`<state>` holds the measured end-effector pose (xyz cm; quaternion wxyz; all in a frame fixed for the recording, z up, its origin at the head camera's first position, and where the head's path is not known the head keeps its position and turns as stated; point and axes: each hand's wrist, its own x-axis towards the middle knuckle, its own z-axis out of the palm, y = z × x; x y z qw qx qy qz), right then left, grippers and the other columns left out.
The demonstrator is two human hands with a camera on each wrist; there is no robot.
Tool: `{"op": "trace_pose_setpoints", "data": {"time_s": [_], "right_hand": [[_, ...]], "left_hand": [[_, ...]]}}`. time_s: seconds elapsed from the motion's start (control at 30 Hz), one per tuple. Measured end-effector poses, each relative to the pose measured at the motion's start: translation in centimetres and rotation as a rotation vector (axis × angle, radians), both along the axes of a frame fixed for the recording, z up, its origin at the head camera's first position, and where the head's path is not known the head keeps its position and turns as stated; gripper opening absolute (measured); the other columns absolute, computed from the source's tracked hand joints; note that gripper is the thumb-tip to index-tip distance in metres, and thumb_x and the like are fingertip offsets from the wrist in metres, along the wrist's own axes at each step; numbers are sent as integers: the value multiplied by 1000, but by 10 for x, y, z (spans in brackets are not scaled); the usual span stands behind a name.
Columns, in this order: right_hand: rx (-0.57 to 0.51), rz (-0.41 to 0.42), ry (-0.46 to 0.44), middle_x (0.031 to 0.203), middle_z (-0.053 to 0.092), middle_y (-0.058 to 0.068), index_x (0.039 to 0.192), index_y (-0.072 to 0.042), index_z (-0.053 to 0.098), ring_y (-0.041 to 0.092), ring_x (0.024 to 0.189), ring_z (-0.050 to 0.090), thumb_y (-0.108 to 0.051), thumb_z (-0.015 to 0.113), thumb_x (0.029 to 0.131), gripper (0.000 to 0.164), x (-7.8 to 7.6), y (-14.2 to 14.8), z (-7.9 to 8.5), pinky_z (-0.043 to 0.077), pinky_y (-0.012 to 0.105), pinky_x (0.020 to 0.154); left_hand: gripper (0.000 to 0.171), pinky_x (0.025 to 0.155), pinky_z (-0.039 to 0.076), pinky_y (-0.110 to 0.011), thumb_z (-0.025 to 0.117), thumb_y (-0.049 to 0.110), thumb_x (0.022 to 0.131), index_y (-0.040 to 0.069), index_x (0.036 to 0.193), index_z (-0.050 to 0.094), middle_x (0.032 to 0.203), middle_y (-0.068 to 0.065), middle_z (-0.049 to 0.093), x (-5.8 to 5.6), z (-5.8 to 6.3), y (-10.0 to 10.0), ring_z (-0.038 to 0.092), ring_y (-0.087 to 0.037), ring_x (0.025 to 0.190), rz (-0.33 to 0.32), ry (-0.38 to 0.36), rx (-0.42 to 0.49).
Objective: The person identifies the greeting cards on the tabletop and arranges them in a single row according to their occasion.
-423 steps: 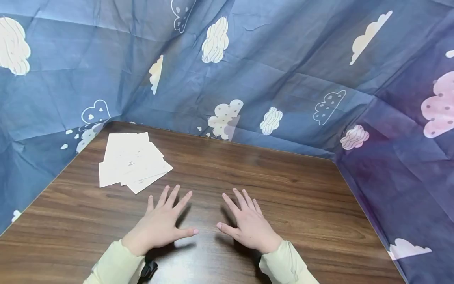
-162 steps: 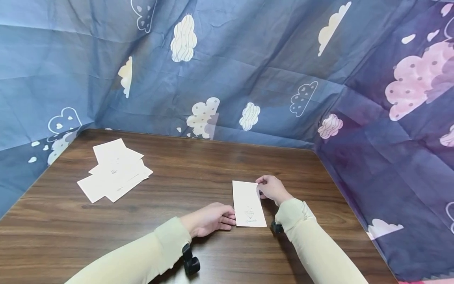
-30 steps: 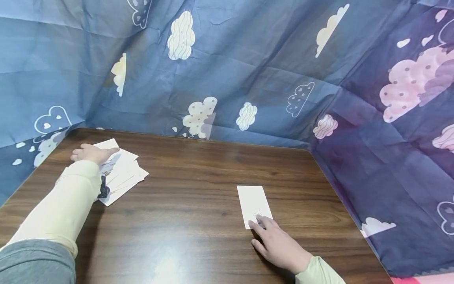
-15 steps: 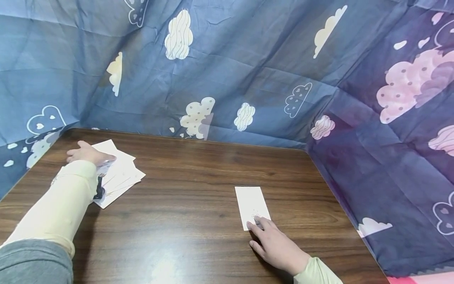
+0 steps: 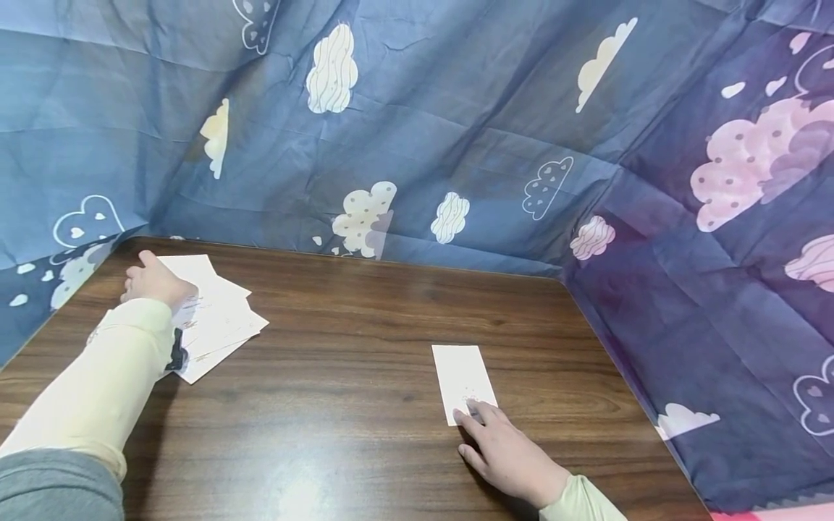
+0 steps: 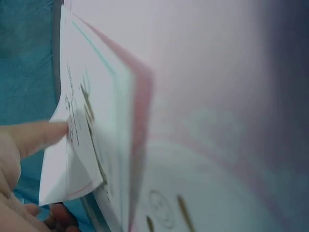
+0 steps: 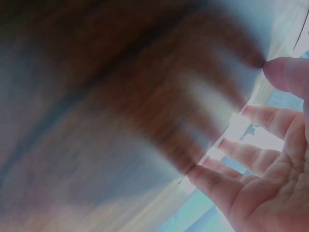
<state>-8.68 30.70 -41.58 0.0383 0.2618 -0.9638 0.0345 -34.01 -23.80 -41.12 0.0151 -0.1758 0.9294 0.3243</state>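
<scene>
White cards (image 5: 218, 318) partly behind left sleeve (image 5: 98, 376), cloud-print cloth (image 5: 469, 87) beyond table (image 5: 345, 376).

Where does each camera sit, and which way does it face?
Head: on the person's head, facing forward and down at the table and cloud-print cloth; left hand, right hand and sleeves show.
Left wrist: worn there, looking closely at the card pile; part of that hand shows.
Right wrist: worn there, looking across the blurred table; that hand's palm side shows.
Head and left wrist share the left hand and card pile.
</scene>
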Motion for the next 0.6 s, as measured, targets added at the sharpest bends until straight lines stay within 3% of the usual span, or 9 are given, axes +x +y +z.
{"op": "trace_pose_setpoints", "data": {"time_s": [0.27, 0.43, 0.6], "right_hand": [[-12, -10, -11, 135, 57, 27, 134, -1, 64, 42, 125, 57, -22, 73, 96, 44, 0, 0, 0, 50, 55, 97], [-15, -22, -40, 136, 56, 28, 134, -1, 64, 43, 125, 56, -22, 72, 96, 44, 1, -1, 2, 50, 56, 97], [-22, -25, -52, 136, 56, 28, 134, 0, 64, 43, 126, 56, -22, 72, 97, 43, 1, -2, 3, 50, 56, 98]], "left_hand": [[89, 104, 35, -69, 50, 9, 87, -12, 153, -6, 136, -53, 31, 10, 4, -4, 38, -67, 125, 6, 127, 86], [79, 110, 31, -66, 41, 4, 87, -14, 153, 2, 138, -53, 32, 18, 9, -4, 37, -64, 130, 21, 227, 210], [66, 106, 37, -57, 38, 4, 93, -12, 153, 17, 134, -40, 42, 23, 16, -2, 42, -50, 126, 67, 301, 318]]}}
